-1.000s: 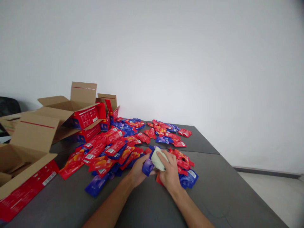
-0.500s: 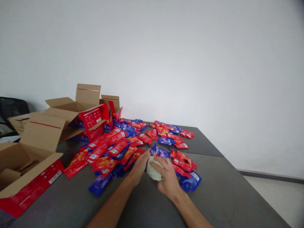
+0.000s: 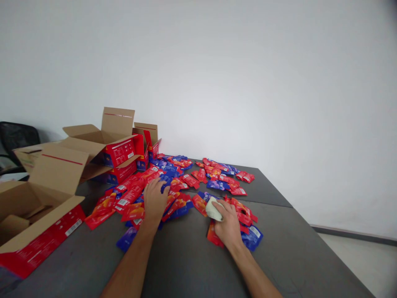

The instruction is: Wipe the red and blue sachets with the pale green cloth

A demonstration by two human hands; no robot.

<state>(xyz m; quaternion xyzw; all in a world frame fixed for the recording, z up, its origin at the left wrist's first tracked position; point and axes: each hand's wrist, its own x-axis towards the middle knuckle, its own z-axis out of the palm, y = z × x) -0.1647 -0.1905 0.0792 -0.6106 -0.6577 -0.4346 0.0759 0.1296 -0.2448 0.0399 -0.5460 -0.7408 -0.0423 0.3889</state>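
My right hand is closed round a bunched pale green cloth, low over the table. Beneath and beside that hand lie a red pouch, a blue pouch and more red pouches. Over the left-hand heap of red and blue pouches, my left hand reaches with its fingers apart and slightly bent. Its fingertips are at the pouches on top; nothing shows as gripped. One blue pouch lies at the heap's near edge, partly behind my left forearm.
An open carton stands at the left front, its flaps up. Behind it are stacked red cartons and a narrower open carton. More pouches lie farther back on the dark table. A white wall rises behind.
My left hand has left the cloth and moved left to the heap. My right hand has shifted slightly right with the cloth. Red pouches now show beside and under it.
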